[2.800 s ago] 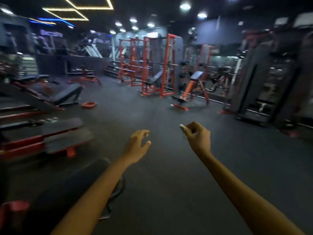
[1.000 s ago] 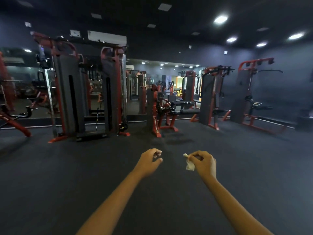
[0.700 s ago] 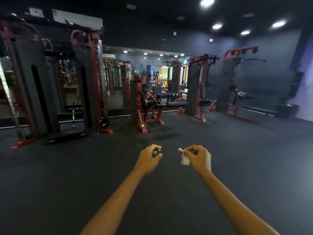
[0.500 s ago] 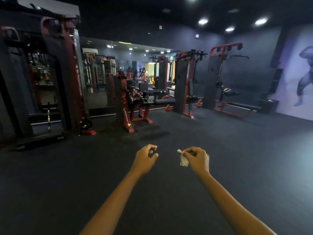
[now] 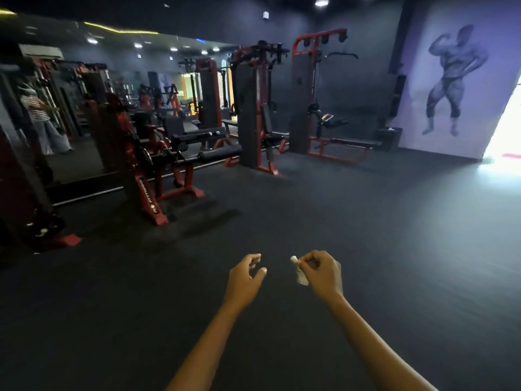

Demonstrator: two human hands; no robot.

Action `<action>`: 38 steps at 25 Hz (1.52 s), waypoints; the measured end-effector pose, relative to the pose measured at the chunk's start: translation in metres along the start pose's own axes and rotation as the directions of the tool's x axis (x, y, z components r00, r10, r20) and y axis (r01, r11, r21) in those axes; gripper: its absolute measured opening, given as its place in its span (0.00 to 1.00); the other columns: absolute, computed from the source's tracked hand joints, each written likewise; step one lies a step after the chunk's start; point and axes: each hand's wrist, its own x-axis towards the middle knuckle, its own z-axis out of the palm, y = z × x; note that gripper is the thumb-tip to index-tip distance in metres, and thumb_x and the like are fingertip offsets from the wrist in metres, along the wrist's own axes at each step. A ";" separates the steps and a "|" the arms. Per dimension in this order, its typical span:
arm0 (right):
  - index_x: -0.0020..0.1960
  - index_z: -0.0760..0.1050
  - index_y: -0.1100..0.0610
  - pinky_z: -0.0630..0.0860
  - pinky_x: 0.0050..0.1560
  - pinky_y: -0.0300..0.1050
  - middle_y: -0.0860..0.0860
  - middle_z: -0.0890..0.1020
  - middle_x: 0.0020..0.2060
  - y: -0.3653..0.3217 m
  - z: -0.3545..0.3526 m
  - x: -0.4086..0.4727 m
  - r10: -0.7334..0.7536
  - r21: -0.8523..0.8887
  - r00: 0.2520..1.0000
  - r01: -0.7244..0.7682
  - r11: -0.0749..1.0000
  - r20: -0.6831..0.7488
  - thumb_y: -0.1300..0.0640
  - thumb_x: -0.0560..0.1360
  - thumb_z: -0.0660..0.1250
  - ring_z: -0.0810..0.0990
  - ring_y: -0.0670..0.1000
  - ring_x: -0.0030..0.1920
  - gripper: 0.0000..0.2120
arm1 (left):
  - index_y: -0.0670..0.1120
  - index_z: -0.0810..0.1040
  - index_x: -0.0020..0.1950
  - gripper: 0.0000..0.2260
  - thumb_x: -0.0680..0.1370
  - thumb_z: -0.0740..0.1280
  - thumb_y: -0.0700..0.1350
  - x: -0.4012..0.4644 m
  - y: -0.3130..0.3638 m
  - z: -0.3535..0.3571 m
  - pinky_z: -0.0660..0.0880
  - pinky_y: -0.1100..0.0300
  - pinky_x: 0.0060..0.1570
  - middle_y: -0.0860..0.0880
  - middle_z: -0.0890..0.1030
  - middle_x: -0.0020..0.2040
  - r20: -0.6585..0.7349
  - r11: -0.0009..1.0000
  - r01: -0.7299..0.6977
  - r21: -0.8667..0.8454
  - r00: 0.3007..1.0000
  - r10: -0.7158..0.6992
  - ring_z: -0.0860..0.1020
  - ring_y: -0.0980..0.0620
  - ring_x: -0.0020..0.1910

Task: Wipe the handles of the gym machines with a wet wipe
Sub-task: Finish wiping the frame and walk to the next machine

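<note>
Room: dim gym hall with dark walls, black ceiling and several round ceiling lights [image 5: 321, 2].
Floor [image 5: 366, 235]: dark rubber matting, unbroken from the foreground to the machines; bright patch at the far right where daylight comes in.
Mirror [image 5: 84, 108]: 1 long wall mirror on the left, reflecting machines, lights and 1 person in a striped top [image 5: 36, 108].
Mural [image 5: 451, 77]: 1 painted figure of a flexing bodybuilder on the pale violet wall at the right.
Gym machines: at least 3 red-and-black units stand in a row along the mirror and back wall.
Machine 1 [image 5: 146, 165]: nearest, left of centre, red frame with black padded rollers.
Machine 2 [image 5: 253, 108]: tall weight-stack tower, middle of the row.
Machine 3 [image 5: 313, 94]: tall red-topped cable tower with 1 bar hanging at the top and 1 low bench running to the right.
Hands: 2, both bare, stretched forward over the floor, well apart from every machine.
Left hand [image 5: 245, 277]: fingers loosely curled, thumb near the fingertips, nothing in it.
Right hand [image 5: 321, 275]: fingers and thumb pinch the wipe.
Wet wipe [image 5: 299, 273]: 1, white, crumpled small, poking out at the left side of the right hand and hanging slightly below the fingers; touches no handle.
</note>
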 end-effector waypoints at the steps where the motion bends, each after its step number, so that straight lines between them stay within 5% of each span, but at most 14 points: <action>1: 0.38 0.80 0.53 0.71 0.37 0.34 0.48 0.79 0.38 0.018 0.014 0.033 -0.001 -0.012 1.000 0.001 1.000 0.009 0.55 0.70 0.74 0.78 0.45 0.39 0.04 | 0.44 0.74 0.64 0.16 0.77 0.67 0.40 0.038 -0.013 0.014 0.67 0.74 0.50 0.49 0.78 0.61 0.019 1.000 -0.007 0.002 1.000 0.007 0.75 0.55 0.61; 6: 0.37 0.79 0.53 0.76 0.41 0.40 0.46 0.79 0.39 0.062 0.064 0.213 -0.022 -0.034 0.999 0.023 0.999 0.043 0.52 0.70 0.73 0.78 0.44 0.40 0.06 | 0.44 0.76 0.62 0.14 0.76 0.68 0.38 0.220 -0.053 0.065 0.68 0.79 0.44 0.50 0.78 0.60 0.037 1.000 0.018 -0.015 0.999 -0.017 0.75 0.55 0.60; 15: 0.39 0.80 0.53 0.72 0.38 0.28 0.45 0.79 0.39 0.111 0.175 0.491 0.005 0.024 0.996 -0.007 1.000 0.086 0.54 0.71 0.73 0.78 0.42 0.40 0.05 | 0.45 0.76 0.61 0.14 0.76 0.67 0.37 0.518 -0.107 0.110 0.71 0.64 0.55 0.53 0.77 0.58 -0.004 0.997 0.050 -0.056 0.999 -0.050 0.75 0.55 0.59; 22: 0.38 0.79 0.53 0.74 0.37 0.31 0.48 0.82 0.37 0.135 0.276 0.722 0.078 0.080 0.990 -0.087 0.993 0.116 0.58 0.70 0.74 0.81 0.44 0.39 0.05 | 0.45 0.76 0.62 0.14 0.76 0.68 0.38 0.778 -0.169 0.131 0.71 0.65 0.54 0.51 0.78 0.60 0.011 0.996 0.061 -0.059 0.998 -0.060 0.75 0.55 0.61; 27: 0.38 0.80 0.54 0.75 0.36 0.31 0.47 0.83 0.35 0.147 0.338 0.875 0.144 0.143 0.986 -0.154 0.978 0.083 0.58 0.71 0.73 0.81 0.40 0.36 0.04 | 0.47 0.75 0.61 0.14 0.77 0.68 0.38 0.947 -0.192 0.151 0.69 0.75 0.48 0.55 0.78 0.57 0.077 0.997 0.070 -0.024 0.995 -0.068 0.75 0.58 0.59; 38: 0.38 0.77 0.57 0.73 0.36 0.31 0.49 0.82 0.33 0.214 0.477 1.260 0.123 0.163 0.969 -0.160 0.974 0.215 0.60 0.73 0.70 0.80 0.41 0.34 0.06 | 0.54 0.74 0.54 0.13 0.75 0.69 0.37 1.332 -0.258 0.212 0.72 0.73 0.48 0.54 0.79 0.55 -0.001 0.980 0.161 -0.121 0.987 -0.162 0.76 0.58 0.55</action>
